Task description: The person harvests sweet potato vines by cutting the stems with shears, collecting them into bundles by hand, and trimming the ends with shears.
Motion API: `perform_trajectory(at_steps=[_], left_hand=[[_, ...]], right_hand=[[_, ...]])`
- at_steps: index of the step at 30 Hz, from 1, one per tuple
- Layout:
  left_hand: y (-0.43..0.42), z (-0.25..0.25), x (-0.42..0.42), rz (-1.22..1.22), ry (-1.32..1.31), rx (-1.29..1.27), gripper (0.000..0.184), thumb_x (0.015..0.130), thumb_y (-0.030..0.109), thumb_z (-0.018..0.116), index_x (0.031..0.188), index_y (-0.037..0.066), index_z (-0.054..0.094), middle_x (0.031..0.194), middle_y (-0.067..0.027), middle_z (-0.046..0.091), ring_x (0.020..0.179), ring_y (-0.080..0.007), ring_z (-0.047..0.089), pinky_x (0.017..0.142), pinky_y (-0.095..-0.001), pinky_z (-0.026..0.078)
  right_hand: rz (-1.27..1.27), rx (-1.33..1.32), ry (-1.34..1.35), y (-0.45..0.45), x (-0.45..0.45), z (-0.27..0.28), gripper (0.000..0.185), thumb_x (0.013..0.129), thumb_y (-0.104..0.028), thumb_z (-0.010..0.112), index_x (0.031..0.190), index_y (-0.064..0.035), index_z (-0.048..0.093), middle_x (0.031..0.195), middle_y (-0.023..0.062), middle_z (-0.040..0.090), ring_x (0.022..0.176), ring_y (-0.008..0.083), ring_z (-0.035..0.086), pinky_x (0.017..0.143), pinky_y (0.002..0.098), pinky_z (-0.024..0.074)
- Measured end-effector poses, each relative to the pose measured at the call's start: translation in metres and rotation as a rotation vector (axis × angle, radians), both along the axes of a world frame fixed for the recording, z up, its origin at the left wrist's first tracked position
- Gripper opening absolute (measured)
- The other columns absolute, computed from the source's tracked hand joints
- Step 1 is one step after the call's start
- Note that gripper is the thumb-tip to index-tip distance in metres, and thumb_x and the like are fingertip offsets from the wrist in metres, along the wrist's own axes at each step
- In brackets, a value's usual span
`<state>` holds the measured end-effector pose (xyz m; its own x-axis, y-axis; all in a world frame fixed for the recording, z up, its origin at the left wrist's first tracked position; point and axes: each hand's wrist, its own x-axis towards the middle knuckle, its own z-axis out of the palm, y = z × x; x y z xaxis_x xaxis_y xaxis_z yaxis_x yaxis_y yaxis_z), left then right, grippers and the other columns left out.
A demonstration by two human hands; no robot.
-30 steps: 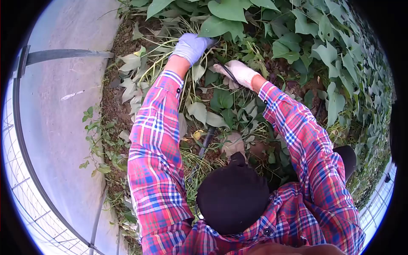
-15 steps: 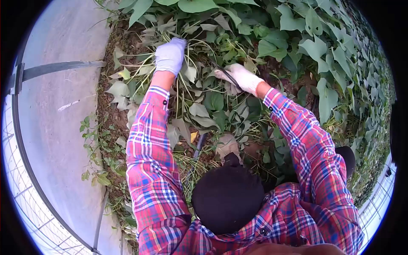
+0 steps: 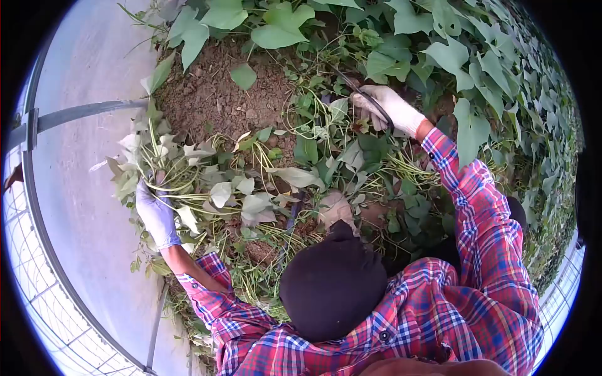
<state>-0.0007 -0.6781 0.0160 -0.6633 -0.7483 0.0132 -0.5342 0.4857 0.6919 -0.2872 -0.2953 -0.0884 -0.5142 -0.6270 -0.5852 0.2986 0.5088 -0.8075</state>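
My left hand [image 3: 155, 212], in a pale lavender glove, is closed around the stems of a bunch of leafy vines [image 3: 164, 153] at the left edge of the bed. The bunch's leaves, many with pale undersides up, spread above the hand and to its right. Over on the right, my right hand [image 3: 387, 108] wears a white glove with a reddish cuff. Its fingers are wrapped around a thin, dark, curved tool [image 3: 380, 109], perhaps a sickle. The tool's far end runs up and left into the foliage, where its tip is hard to make out.
Bare brown soil [image 3: 235, 94] lies between the hands. Dense green vines [image 3: 451, 56] grow at the top and right. A pale sheet wall [image 3: 94, 219] with a metal bar [image 3: 94, 103] borders the left. Cut-looking stems and a dark pipe-like piece [image 3: 295, 213] lie close to my body.
My left hand has swung down and left with the bunch of vines, uncovering the soil. My right hand has shifted a little to the right, still holding the dark curved tool.
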Motion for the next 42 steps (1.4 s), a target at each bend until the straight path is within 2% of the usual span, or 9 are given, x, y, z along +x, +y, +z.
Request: perform_trajectory(at_steps=[6,23,25,27,29,31,34,35,42], left_hand=[[0.079,-0.089,-0.118,-0.289,-0.304,-0.232,0.047,0.075,0.021,0.072,0.117,0.002,0.060,0.104,-0.0192,0.066,0.096,-0.0335,0.064,0.084,-0.0386,0.049],[0.143,-0.131,-0.155,-0.150,-0.323,0.074,0.042,0.068,0.039,0.076,0.098,0.011,0.070,0.084,-0.0137,0.069,0.079,-0.0314,0.067,0.070,-0.0389,0.051],[0.144,-0.156,-0.146,-0.241,-0.299,-0.074,0.038,0.068,0.040,0.076,0.092,0.010,0.070,0.083,-0.0145,0.069,0.079,-0.0329,0.066,0.068,-0.0397,0.052],[0.150,-0.163,-0.142,-0.228,-0.448,-0.107,0.030,0.071,0.032,0.073,0.091,0.010,0.069,0.085,-0.0159,0.068,0.080,-0.0342,0.066,0.067,-0.0400,0.053],[0.153,-0.171,-0.150,-0.182,-0.469,-0.084,0.022,0.074,0.020,0.065,0.093,0.011,0.070,0.088,-0.0159,0.068,0.082,-0.0337,0.066,0.070,-0.0390,0.053],[0.156,-0.167,-0.150,-0.125,-0.432,-0.020,0.023,0.074,0.017,0.064,0.096,0.011,0.071,0.089,-0.0158,0.069,0.083,-0.0333,0.066,0.071,-0.0391,0.052],[0.156,-0.152,-0.154,-0.062,-0.421,0.126,0.030,0.074,0.017,0.064,0.103,0.014,0.070,0.091,-0.0160,0.068,0.085,-0.0320,0.066,0.074,-0.0394,0.051],[0.156,-0.152,-0.154,-0.058,-0.430,0.112,0.030,0.074,0.017,0.065,0.103,0.014,0.070,0.091,-0.0159,0.068,0.085,-0.0318,0.067,0.074,-0.0394,0.051],[0.138,-0.182,-0.153,-0.039,-0.428,0.072,0.025,0.068,0.028,0.074,0.083,0.008,0.072,0.076,-0.0177,0.067,0.075,-0.0326,0.067,0.069,-0.0363,0.052]], right_hand=[[0.257,0.288,0.243,-0.012,0.012,0.017,0.052,0.086,-0.053,0.059,0.080,-0.0021,0.059,0.059,0.0021,0.050,0.045,0.0110,0.052,0.044,0.0256,0.0406],[0.474,-0.072,-0.071,-0.019,0.035,-0.038,0.028,0.096,-0.029,0.050,0.114,-0.0073,0.052,0.083,0.0096,0.064,0.062,0.0146,0.060,0.054,0.0263,0.0467],[0.559,-0.036,0.192,-0.020,0.042,-0.044,0.031,0.095,-0.014,0.046,0.124,-0.0073,0.048,0.107,0.0122,0.059,0.094,0.0190,0.059,0.081,0.0304,0.0482],[0.551,-0.494,1.453,-0.022,0.042,-0.090,0.032,0.095,-0.017,0.046,0.126,-0.0085,0.046,0.092,0.0075,0.062,0.069,0.0097,0.061,0.052,0.0239,0.0443],[0.573,-0.496,1.257,-0.012,0.040,-0.102,0.036,0.094,-0.013,0.046,0.129,-0.0077,0.043,0.101,0.0081,0.058,0.078,0.0089,0.060,0.058,0.0233,0.0458],[0.392,-0.389,-0.390,-0.012,0.033,-0.093,0.031,0.094,-0.015,0.048,0.124,-0.0086,0.047,0.100,0.0076,0.060,0.077,0.0091,0.059,0.057,0.0223,0.0450],[0.637,-0.414,0.862,-0.024,0.036,-0.078,0.023,0.095,-0.019,0.047,0.115,-0.0086,0.052,0.095,0.0092,0.064,0.067,0.0084,0.057,0.051,0.0211,0.0423],[0.402,-0.343,0.244,-0.025,0.041,-0.064,0.020,0.098,-0.023,0.044,0.106,-0.0074,0.054,0.087,0.0102,0.067,0.056,0.0086,0.055,0.045,0.0220,0.0403],[0.383,-0.326,-0.018,-0.020,0.034,-0.084,0.024,0.099,-0.027,0.043,0.106,-0.0071,0.054,0.077,0.0081,0.066,0.048,0.0114,0.054,0.043,0.0244,0.0398]])
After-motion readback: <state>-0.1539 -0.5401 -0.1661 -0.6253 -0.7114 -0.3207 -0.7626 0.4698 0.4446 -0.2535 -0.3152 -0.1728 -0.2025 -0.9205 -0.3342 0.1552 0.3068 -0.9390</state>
